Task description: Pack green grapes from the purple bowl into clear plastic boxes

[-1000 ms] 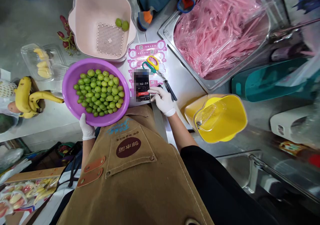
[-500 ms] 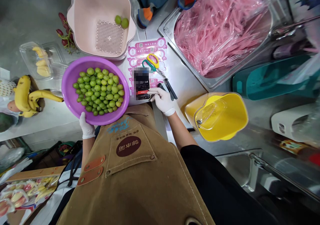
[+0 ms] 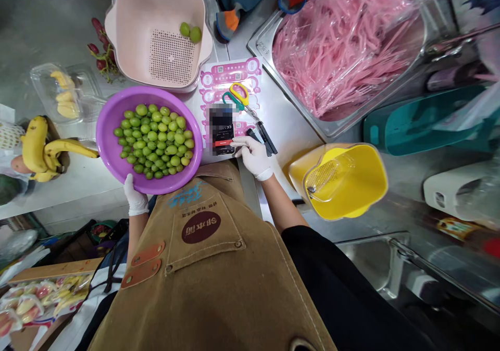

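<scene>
A purple basin (image 3: 104,148) full of small round green fruit (image 3: 158,137) sits at the counter's front edge. My left hand (image 3: 135,197), in a white glove, grips the basin's near rim; part of its fingers is hidden beneath it. Right of the basin lies a smartphone (image 3: 224,132), its screen partly blurred out. My right hand (image 3: 254,155), also gloved in white, holds nothing and has its fingers stretched out at the phone's lower right edge. Scissors (image 3: 242,101) with yellow and green handles and a black clip-like object (image 3: 267,138) lie close to that hand, on or near pink printed labels (image 3: 230,72).
Behind the basin stands a pale pink colander (image 3: 133,28) with two green fruits in it. A metal tray (image 3: 269,67) of wrapped pink forks stands at back right, a yellow container (image 3: 371,184) at right. Bananas (image 3: 37,142) and a clear box (image 3: 88,83) lie left.
Both hands stay in the same places. The timer on the phone's screen has advanced by about one; the view has shifted very slightly.
</scene>
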`<state>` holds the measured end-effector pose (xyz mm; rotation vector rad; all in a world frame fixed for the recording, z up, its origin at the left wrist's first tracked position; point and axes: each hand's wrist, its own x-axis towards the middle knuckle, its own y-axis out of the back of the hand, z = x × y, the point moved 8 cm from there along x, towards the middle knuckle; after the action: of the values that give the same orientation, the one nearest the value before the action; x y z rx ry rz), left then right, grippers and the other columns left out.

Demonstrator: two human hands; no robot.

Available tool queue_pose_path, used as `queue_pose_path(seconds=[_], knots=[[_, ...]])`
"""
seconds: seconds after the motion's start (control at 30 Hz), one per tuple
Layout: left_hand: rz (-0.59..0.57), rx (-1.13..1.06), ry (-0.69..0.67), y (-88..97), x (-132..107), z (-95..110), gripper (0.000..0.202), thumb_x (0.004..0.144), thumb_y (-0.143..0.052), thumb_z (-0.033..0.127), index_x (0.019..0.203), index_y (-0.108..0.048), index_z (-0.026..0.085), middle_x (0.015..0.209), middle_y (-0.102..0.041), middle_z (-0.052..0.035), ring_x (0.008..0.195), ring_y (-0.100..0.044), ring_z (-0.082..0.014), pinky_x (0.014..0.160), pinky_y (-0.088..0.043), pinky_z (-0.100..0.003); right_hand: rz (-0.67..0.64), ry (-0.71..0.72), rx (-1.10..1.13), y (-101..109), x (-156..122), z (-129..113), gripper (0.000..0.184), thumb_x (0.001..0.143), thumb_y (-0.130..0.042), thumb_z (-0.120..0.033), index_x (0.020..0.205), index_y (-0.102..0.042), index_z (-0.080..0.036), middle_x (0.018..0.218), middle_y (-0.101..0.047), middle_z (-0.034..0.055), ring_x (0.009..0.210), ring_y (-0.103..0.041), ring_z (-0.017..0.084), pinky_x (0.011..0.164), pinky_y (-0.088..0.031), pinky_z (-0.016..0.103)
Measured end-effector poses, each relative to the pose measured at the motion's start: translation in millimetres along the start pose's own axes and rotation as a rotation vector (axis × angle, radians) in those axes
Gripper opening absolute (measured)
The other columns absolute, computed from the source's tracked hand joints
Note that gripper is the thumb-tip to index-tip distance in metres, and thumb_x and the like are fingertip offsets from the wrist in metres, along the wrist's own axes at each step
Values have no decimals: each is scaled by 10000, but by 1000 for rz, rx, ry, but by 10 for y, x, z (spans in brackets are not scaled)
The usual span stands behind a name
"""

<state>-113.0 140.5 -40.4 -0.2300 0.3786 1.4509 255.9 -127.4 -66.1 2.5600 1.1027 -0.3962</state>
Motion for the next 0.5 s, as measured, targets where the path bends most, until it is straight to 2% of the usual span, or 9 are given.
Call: queue_pose_path(seconds=[0.1,0.3,0.5], knots=[[-4,6,-2,-33,-21,24,547,909,-730,516,1365,-692,217,1582,-653,-92,1620,-458,-314,1348,-398,-401,-11,-2,0,-11,2,16,374,882,-509,-250,1152,-767,-220,1117,-852,68,708,-760,182,807,-679,413],[36,-29,44,-47,-39,26,503,993,-626,388,1437,-626,150,1615,-623,-107,1602,-473,-278,1348,-388,-393,-20,6,3,-34,10,33,369,852,-489,-215,1114,-750,-215,1104,-849,63,727,-768,185,818,-675,410],[36,-26,50,-37,-22,10,544,933,-712,457,1411,-658,204,1618,-623,-95,1628,-443,-299,1357,-382,-408,-21,2,5,-32,19,49,333,877,-505,-230,1105,-747,-216,1110,-845,69,723,-763,186,811,-675,409]])
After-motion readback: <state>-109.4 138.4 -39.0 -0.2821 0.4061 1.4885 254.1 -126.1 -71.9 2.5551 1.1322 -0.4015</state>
